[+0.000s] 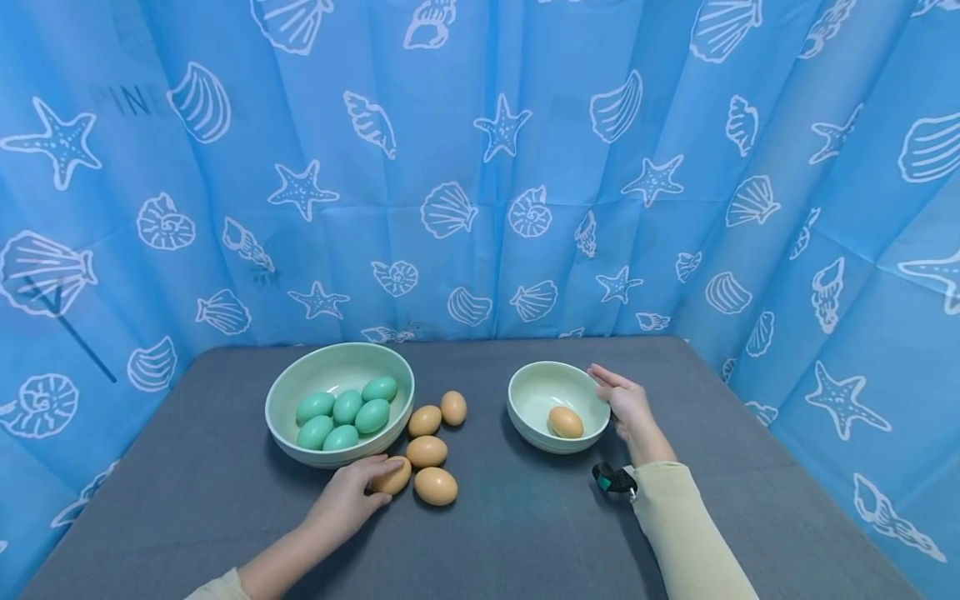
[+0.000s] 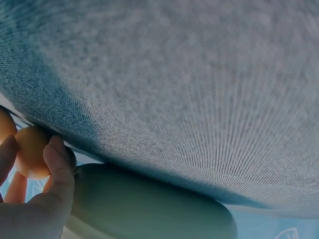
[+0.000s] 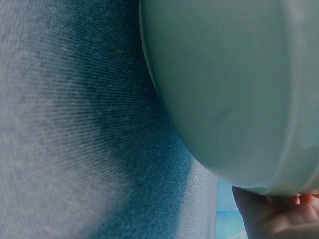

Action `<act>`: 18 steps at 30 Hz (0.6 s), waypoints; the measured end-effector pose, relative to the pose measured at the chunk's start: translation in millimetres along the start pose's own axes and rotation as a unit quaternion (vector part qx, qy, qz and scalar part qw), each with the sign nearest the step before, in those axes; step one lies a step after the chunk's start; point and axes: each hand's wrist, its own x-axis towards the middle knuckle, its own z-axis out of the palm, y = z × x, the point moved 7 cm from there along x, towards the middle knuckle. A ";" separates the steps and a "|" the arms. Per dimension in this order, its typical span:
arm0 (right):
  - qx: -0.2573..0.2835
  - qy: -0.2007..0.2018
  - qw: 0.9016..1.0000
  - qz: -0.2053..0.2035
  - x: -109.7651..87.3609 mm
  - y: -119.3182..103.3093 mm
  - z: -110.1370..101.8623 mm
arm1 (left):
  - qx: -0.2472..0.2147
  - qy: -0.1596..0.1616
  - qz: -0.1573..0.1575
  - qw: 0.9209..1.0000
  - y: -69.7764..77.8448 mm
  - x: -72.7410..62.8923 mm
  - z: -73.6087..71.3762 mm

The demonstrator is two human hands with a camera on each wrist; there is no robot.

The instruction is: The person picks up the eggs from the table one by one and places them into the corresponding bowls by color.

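My left hand (image 1: 347,502) holds a brown egg (image 1: 391,477) between thumb and fingers, low over the table beside the large green bowl (image 1: 288,443). In the left wrist view the fingers (image 2: 59,172) lie around that egg (image 2: 33,152). Several green eggs (image 1: 347,407) lie inside the large bowl. At the right side of the small green bowl (image 1: 536,429), my right hand (image 1: 632,411) rests against the rim with its fingers extended. One brown egg (image 1: 566,422) lies in this bowl. The right wrist view shows the bowl's outer wall (image 3: 224,94) hiding part of the hand.
Several more brown eggs (image 1: 427,451) lie on the grey cloth-covered table (image 1: 510,533) just right of the large bowl. A blue curtain (image 1: 480,250) with white shells and starfish hangs along the table's back and right side. A black strap (image 1: 613,478) is at the right wrist.
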 end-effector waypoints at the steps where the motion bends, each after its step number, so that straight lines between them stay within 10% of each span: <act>1: 0.000 0.000 1.000 -0.001 -0.1 -0.2 -0.1 | -0.001 0.001 -0.001 1.000 -0.1 0.1 -0.1; 18: -0.001 0.001 1.000 0.003 -1.0 -0.5 0.6 | -0.031 -0.006 0.007 0.999 0.4 -1.7 0.7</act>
